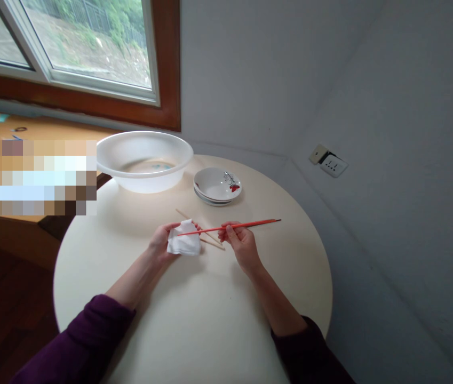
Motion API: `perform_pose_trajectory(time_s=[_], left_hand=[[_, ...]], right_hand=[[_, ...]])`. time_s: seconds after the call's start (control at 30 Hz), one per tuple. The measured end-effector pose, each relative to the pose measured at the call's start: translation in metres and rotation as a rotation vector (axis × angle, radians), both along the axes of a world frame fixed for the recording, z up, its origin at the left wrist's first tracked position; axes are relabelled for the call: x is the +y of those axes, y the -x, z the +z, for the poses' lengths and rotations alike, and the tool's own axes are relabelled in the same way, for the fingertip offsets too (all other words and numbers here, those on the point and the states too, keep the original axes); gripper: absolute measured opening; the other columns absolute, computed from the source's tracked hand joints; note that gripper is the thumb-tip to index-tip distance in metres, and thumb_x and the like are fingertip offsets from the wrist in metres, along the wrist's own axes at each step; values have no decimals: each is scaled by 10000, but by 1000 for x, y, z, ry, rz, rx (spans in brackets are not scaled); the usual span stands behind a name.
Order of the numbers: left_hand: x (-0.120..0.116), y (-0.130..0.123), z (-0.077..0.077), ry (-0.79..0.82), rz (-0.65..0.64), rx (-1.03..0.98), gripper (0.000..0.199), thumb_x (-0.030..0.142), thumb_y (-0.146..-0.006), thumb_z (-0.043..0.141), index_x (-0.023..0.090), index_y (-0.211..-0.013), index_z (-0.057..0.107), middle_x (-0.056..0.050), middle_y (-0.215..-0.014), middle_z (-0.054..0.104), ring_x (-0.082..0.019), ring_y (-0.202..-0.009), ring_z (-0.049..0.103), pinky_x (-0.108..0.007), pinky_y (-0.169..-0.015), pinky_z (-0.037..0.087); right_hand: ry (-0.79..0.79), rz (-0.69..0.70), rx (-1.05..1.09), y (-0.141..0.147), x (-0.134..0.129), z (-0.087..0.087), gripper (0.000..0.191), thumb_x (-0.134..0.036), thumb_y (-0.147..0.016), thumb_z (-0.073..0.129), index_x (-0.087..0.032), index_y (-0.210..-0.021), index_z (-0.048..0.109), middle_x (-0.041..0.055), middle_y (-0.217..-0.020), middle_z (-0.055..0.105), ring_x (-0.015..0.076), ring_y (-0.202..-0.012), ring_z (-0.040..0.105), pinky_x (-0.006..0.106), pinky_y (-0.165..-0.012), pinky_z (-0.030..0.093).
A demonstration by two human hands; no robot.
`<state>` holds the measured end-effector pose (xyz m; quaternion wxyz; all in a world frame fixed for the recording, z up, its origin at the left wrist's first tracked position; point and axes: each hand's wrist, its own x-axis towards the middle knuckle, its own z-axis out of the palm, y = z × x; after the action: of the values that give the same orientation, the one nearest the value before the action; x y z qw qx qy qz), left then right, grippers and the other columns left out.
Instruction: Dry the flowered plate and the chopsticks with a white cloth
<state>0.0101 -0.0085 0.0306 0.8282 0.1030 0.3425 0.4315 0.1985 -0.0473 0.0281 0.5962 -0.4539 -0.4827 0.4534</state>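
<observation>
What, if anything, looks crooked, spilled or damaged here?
The white wall socket at right looks loose: a dark gap shows along its edge, beside the beige plate. Pixelation hides part of the left side. Nothing else stands out around the left hand, white cloth or right hand.

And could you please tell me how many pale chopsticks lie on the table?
2 visible, both right of the white cloth: one pale chopstick farther away, the other pale chopstick nearer. Others may hide behind the cloth or left hand.

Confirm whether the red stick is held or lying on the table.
Held: the right hand grips the red stick, its thin end over the white cloth in the left hand.
</observation>
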Motion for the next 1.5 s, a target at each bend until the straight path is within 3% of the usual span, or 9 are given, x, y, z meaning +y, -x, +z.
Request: perform_pose_trajectory(time_s=[0.17,0.3,0.43,0.53,0.67,0.8,1.07,1.33,1.5], left_hand=[[1,-2,-2,6,13,-4,330,152,-816,391,43,-1075,564,-172,-834,688,-269,-749,669,-418,-683,539],[1,-3,-1,0,74,-12,323,172,-836,391,90,-1104,551,-163,-852,684,-267,-778,668,-435,-721,530],[-1,-5,3,10,77,-28,340,196,-853,363,75,-1126,527,-180,-891,676,-274,-809,666,-432,-719,533],[-3,-5,5,-13,6,-58,341,137,-820,382,27,-1105,533,-192,-915,674,-263,-844,661,-397,-755,531],[-7,-5,3,-151,-113,-48,304,24,-738,439,30,-993,604,-165,-888,688,-224,-794,665,-317,-759,524],[-14,-8,-1,-270,-238,-10,224,44,-729,534,53,-922,648,-150,-881,693,-213,-727,659,-310,-723,521],[-20,-15,-9,-360,-350,16,147,173,-732,659,81,-846,678,-131,-803,701,-188,-678,651,-251,-651,498],[-8,-8,-10,-284,-136,-63,162,176,-802,528,95,-874,649,-124,-851,693,-234,-757,655,-356,-725,518],[-7,-10,-2,-166,-23,-117,297,171,-836,405,133,-564,519,-39,-535,539,-165,-573,584,-333,-642,507]], right_hand=[[-91,-141,-43,-5,2,-1,399,-583,-771,524,-186,-733,506,1,-630,584,124,-583,566,280,-601,500],[-92,-114,-65,-6,-2,4,403,-602,-835,396,-209,-748,429,-21,-550,570,125,-506,555,273,-552,489],[-104,-125,-131,-5,-7,10,391,-588,-854,365,-225,-712,384,-85,-412,426,81,-335,369,203,-371,327],[-114,-106,-252,-4,-9,9,389,-564,-855,387,-220,-673,394,-97,-413,334,66,-346,286,195,-362,240],[-114,36,-475,0,-12,5,320,-484,-869,407,-205,-722,466,-74,-478,373,80,-417,343,204,-432,274],[-118,135,-755,10,-17,5,237,-387,-872,436,-194,-785,543,-27,-575,510,112,-516,465,218,-519,320],[-49,139,-1089,26,-22,7,98,-262,-835,541,-196,-857,610,20,-735,641,146,-654,568,215,-581,337],[-45,75,-1102,24,-20,5,172,-299,-855,520,-205,-963,615,-7,-657,640,132,-571,567,212,-548,329],[-46,73,-1127,24,-21,3,178,-320,-868,508,-217,-921,643,-4,-669,654,124,-573,569,213,-543,325]])
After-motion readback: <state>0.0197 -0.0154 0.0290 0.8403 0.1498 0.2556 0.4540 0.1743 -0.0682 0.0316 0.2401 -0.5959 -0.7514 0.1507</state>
